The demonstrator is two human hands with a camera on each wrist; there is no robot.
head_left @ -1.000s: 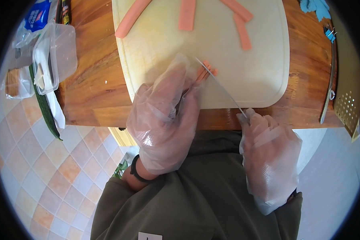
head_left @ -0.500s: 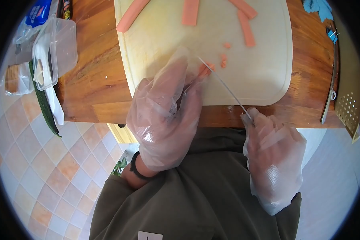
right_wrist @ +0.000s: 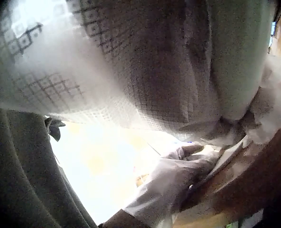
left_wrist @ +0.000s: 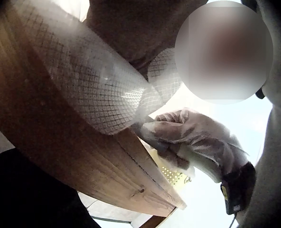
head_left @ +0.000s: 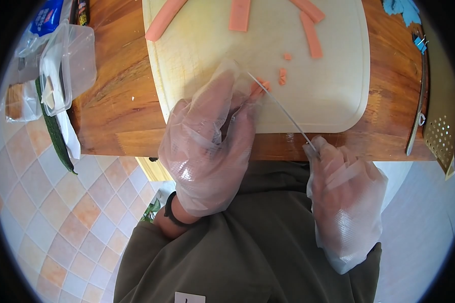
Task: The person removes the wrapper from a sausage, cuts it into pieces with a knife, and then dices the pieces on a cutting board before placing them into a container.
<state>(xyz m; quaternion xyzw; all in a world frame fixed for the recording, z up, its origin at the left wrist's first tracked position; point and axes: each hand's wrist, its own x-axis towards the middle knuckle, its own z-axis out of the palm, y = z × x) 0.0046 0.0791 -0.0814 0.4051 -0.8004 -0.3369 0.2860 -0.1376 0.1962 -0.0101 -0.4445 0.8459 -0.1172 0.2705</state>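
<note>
In the head view my left hand (head_left: 207, 151), in a clear plastic glove, holds a small bundle of salmon-orange strips (head_left: 261, 87) on the pale cutting board (head_left: 197, 65). Only the strips' ends show past the fingertips. My right hand (head_left: 348, 202), also gloved, grips a knife (head_left: 287, 112), its thin blade seen edge-on and lying across the strip ends. Small cut pieces (head_left: 282, 77) lie just right of the blade. The left wrist view shows the right hand (left_wrist: 193, 142) around the handle; the right wrist view shows the gloved left hand (right_wrist: 174, 180) beyond.
Longer salmon-orange slices (head_left: 239, 15) lie along the board's far part. At the left of the wooden table (head_left: 116, 101) are a clear plastic box (head_left: 81, 55), a cucumber (head_left: 58, 136) and a blue packet (head_left: 48, 17). A perforated yellowish rack (head_left: 440, 131) and a blue cloth (head_left: 403, 11) are at the right.
Small cut pieces now lie apart to the right of the knife, where they were bunched at the blade earlier. The right hand shifted slightly right; the left hand keeps hold of the strips.
</note>
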